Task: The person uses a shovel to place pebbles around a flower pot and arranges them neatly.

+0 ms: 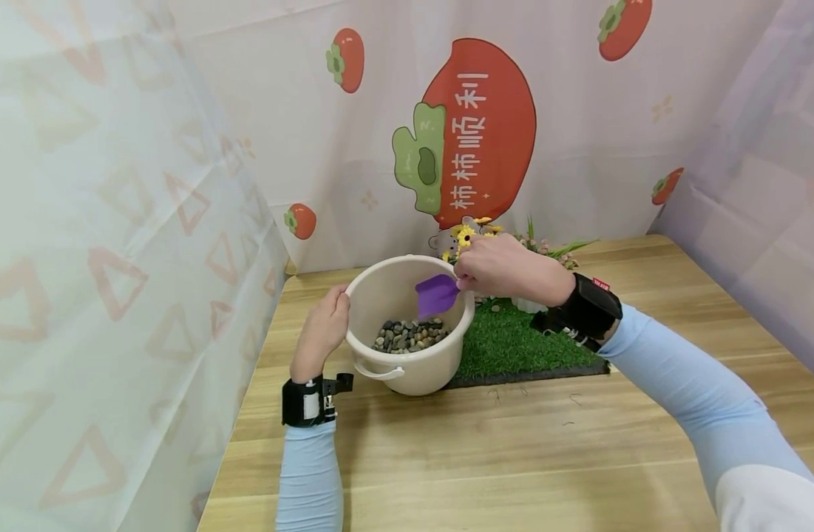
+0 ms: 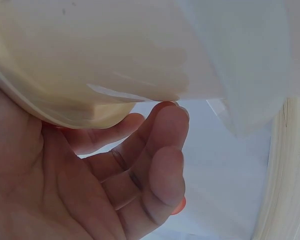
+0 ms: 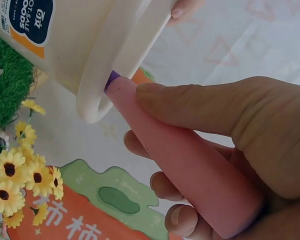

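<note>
A cream plastic bucket (image 1: 436, 369) stands on the table in the head view, with several small brown and grey stones (image 1: 412, 337) at its bottom. My left hand (image 1: 323, 329) grips its rim at the left side; the left wrist view shows the fingers (image 2: 167, 135) curled at the bucket's wall. With my right hand (image 1: 506, 270) I hold a toy shovel (image 1: 436, 294) over the bucket's right rim. Its purple blade hangs inside above the stones. In the right wrist view, thumb and fingers wrap the shovel's pink handle (image 3: 165, 150).
A green artificial grass mat (image 1: 533, 347) lies right of the bucket on the wooden table (image 1: 513, 458). Yellow artificial flowers (image 3: 27, 180) rise at its back, partly behind my right hand. A printed cloth (image 1: 353, 148) hangs behind the table, and another (image 1: 127, 295) along the left.
</note>
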Demonstrator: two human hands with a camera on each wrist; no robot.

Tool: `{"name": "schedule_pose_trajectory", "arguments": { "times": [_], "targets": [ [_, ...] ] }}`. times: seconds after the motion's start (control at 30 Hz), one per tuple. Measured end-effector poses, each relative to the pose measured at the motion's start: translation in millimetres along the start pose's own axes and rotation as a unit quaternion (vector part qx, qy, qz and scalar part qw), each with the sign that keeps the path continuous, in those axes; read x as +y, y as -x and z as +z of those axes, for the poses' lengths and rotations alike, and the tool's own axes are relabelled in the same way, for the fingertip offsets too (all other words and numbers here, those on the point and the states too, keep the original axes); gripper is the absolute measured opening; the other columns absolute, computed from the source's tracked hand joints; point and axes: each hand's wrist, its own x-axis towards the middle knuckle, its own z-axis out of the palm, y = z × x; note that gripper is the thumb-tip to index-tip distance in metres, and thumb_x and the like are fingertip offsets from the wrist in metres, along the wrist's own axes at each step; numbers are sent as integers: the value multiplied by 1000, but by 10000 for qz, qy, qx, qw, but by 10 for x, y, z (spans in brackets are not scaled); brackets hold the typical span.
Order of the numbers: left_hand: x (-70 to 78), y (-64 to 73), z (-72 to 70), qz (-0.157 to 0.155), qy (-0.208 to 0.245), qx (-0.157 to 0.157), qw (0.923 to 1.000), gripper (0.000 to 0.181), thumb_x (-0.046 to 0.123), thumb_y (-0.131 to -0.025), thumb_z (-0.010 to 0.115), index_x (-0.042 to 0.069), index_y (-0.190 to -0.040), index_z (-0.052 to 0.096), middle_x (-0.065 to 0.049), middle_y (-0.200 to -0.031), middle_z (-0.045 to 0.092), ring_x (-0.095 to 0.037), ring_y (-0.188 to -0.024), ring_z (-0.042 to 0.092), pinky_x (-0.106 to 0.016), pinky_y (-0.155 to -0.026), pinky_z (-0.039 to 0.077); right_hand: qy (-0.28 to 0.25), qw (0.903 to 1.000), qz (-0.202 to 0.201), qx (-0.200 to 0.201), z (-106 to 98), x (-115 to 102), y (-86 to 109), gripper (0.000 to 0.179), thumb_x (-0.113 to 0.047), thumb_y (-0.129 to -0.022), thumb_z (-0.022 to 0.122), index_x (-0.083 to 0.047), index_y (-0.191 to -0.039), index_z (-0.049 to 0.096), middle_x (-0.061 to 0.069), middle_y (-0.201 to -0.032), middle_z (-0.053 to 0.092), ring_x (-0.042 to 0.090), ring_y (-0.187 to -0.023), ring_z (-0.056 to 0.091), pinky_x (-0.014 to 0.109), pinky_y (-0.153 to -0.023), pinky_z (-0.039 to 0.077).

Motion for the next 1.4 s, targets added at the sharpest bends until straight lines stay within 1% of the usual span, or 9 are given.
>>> {"name": "schedule_pose_trajectory", "arguments": {
  "times": [0.2,0.43,0.53,0.63,0.73,0.87,1.03,1.2,1.4],
  "targets": [
    [9,7,-10,-18,50,-18,10000,49,33,-106,26,9,-145,45,-20,-134,60,-37,-114,63,-52,-91,52,-203,9987,56,-462,-35,11,-149,28,-17,-92,67,-19,-65,56,-2,-64,45,13,-57,39,26,-52,25],
    [-6,-1,-5,-70,48,-22,10000,50,35,-106,25,11,-145,46,-20,-133,60,-36,-112,63,-51,-90,52,-139,9992,-186,-324,10,-21,-213,36,-8,-92,60,-19,-63,41,-1,-66,36,15,-64,33,29,-56,20],
    [-8,-5,-2,-84,72,6,9999,50,35,-106,25,10,-144,46,-19,-133,60,-36,-113,63,-52,-91,52,108,9992,-164,-335,21,-48,-232,26,-11,-94,60,-17,-69,53,1,-71,47,18,-70,39,29,-57,24],
    [-10,-12,0,-98,75,20,9999,50,36,-106,25,12,-144,46,-19,-133,60,-37,-114,63,-52,-92,52,391,9984,-98,-399,41,-68,-246,12,-15,-95,61,-14,-85,67,4,-82,59,22,-77,44,30,-58,30],
    [-19,-18,2,-73,38,-2,10000,51,36,-106,25,12,-145,46,-19,-133,60,-37,-115,62,-53,-92,51,569,9974,-69,-444,71,-86,-251,9,-16,-96,62,-12,-94,69,5,-87,61,23,-80,43,32,-62,31],
    [-23,-21,5,-64,13,-4,10000,51,36,-106,25,11,-144,47,-20,-132,61,-38,-115,62,-53,-92,51,857,9958,-201,-262,133,-114,-263,8,-13,-96,61,-13,-91,67,5,-87,61,23,-80,42,32,-63,33],
    [-17,-23,14,-45,11,-30,10000,50,36,-106,25,11,-144,47,-21,-131,61,-38,-112,64,-53,-89,52,1553,9871,-368,90,236,-163,-300,12,-5,-92,64,-16,-90,70,4,-88,66,23,-80,45,31,-61,41],
    [-21,-17,21,-52,33,-36,10000,49,34,-106,26,11,-144,47,-20,-132,61,-38,-112,63,-53,-89,53,2206,9734,-506,357,330,-234,-329,11,-9,-91,68,-18,-85,71,3,-90,69,21,-79,47,28,-60,40],
    [-20,-21,9,-62,-15,-30,10000,49,34,-106,26,10,-144,46,-21,-131,61,-38,-112,63,-53,-90,52,2490,9655,-575,497,392,-279,-362,22,-9,-94,63,-21,-76,67,3,-86,69,21,-78,46,27,-59,37]
  ]
}}
